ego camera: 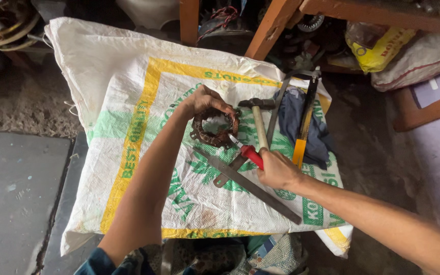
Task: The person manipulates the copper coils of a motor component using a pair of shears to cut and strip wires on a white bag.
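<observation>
Workshop floor (hammer (258, 118), hacksaw (306, 114)).

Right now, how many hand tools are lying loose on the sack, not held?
4, maybe more hidden: a hammer beside the stator ring, a flat file in front, a spanner under it, a yellow-handled tool on the blue cloth.

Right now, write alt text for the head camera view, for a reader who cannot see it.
A person's left hand steadies a rusty brown ring-shaped motor stator on a white woven plastic sack while the right hand works a red-handled screwdriver against it. A wooden-handled hammer, a long flat metal file and a yellow-handled hacksaw lie beside it.
</observation>
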